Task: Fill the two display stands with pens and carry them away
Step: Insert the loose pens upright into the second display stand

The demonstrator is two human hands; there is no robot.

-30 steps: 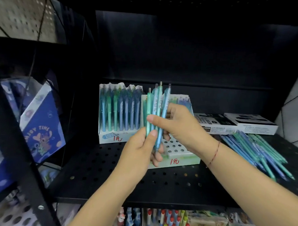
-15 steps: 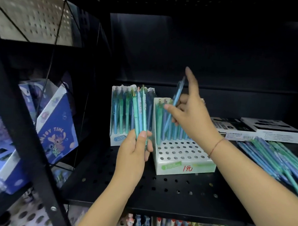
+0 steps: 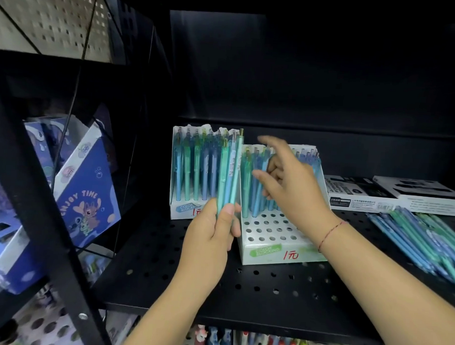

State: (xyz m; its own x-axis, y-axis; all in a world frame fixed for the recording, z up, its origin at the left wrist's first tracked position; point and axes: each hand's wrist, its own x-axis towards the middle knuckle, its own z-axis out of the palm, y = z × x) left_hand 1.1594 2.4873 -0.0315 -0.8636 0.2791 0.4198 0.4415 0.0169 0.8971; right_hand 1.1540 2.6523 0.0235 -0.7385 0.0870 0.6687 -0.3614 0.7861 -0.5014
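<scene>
Left hand grips a small bunch of pens, green and blue, held upright, fingers clamped round their lower ends; bunch stands in front of the gap between the two stands. Same grip as half a second ago, bunch a little higher and nearer the right stand.

Right hand now empty: the single blue pen it pinched half a second ago is gone from the fingers, which are spread apart and blurred, hovering over the back rows of the right stand. Cannot tell which hole that pen went into.

Right stand: white, perforated, back rows hold pens, front rows of holes bare, red price mark on front lip. Left stand behind and to the left looks full of blue and green pens. Both sit on the black perforated shelf, touching or nearly so.

Loose pens lie in a pile on the shelf at right, well apart from the stands. White boxes lie behind the pile. Blue cartoon boxes on the neighbouring rack at left.
</scene>
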